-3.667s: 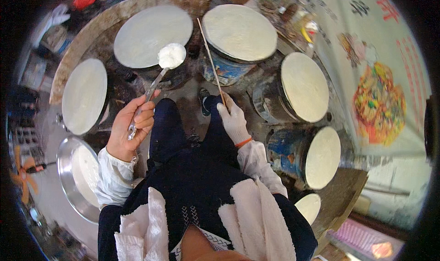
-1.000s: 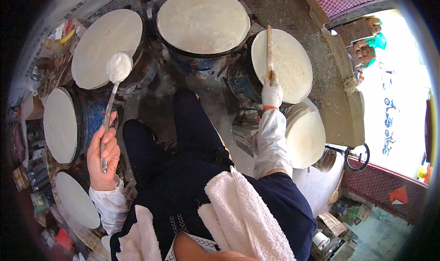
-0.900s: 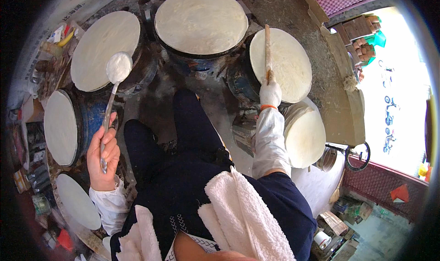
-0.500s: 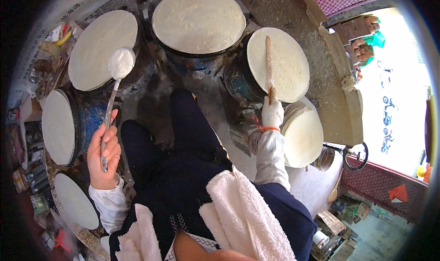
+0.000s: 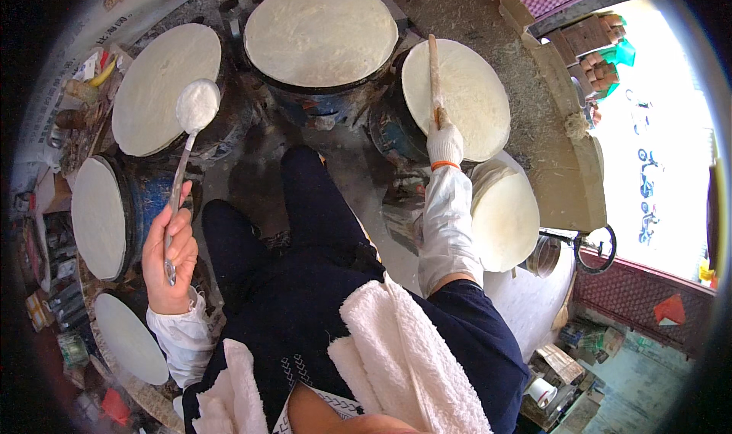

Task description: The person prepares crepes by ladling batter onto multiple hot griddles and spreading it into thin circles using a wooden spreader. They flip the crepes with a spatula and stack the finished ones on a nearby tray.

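Observation:
My left hand [image 5: 169, 243] is wrapped round the handle of a metal ladle [image 5: 187, 156], whose bowl holds white batter or flour. The bowl hangs near the round white flatbread [image 5: 152, 76] at the far left. My right hand [image 5: 444, 140], in a white knit glove, grips a floury wooden stick [image 5: 435, 72]. That stick lies over the left side of the far-right flatbread [image 5: 476, 102]; whether it touches cannot be told. A third flatbread [image 5: 320, 34] covers the griddle at the far middle. Beside my right forearm is a stack of finished-looking rounds [image 5: 505, 224].
More rounds lie at left [image 5: 99, 217] and near left [image 5: 130, 339]. Blue, blackened drum stoves [image 5: 309, 108] stand under the griddles, curving around my legs. A tan board [image 5: 568, 167] walls off the right side. Clutter [image 5: 69, 121] lines the left edge.
My right hand has moved away from me and slightly left, carrying the stick farther along the far-right round. My left hand and ladle have barely moved. The view has shifted a little.

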`<state>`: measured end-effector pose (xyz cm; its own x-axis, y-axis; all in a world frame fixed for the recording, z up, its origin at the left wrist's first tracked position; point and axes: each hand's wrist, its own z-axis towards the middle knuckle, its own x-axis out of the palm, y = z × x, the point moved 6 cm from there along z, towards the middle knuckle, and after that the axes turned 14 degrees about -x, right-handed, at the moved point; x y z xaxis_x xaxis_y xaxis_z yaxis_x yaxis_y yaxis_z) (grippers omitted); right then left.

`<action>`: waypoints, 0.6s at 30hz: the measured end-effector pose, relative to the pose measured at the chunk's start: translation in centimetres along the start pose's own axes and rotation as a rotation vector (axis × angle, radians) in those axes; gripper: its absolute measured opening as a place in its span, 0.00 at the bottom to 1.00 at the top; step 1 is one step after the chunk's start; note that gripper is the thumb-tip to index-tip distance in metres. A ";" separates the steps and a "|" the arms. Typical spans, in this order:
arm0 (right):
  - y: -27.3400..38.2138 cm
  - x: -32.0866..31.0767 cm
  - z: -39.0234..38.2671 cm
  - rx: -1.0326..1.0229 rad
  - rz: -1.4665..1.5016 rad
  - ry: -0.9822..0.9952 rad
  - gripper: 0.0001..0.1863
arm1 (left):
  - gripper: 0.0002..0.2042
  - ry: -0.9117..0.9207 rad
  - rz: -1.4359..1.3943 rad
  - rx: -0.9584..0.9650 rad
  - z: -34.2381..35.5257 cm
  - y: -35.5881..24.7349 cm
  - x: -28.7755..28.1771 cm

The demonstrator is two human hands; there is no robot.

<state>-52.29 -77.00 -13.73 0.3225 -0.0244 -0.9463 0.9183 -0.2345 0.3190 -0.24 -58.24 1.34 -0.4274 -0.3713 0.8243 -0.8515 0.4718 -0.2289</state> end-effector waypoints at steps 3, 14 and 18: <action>0.1 0.2 -0.5 0.007 0.011 0.015 0.29 | 0.22 0.007 -0.014 -0.004 -0.1 0.1 0.0; -3.1 -2.9 -8.2 0.059 0.007 -0.087 0.28 | 0.24 0.015 -0.008 -0.044 0.9 -0.4 0.0; -0.1 -2.8 -6.3 -0.024 0.033 -0.097 0.27 | 0.24 0.025 -0.006 -0.062 1.3 -0.4 0.3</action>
<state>-51.83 -70.77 -10.80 0.3301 -0.1259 -0.9355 0.9132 -0.2084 0.3503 -0.45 -59.61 1.02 -0.4142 -0.3545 0.8383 -0.8330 0.5189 -0.1921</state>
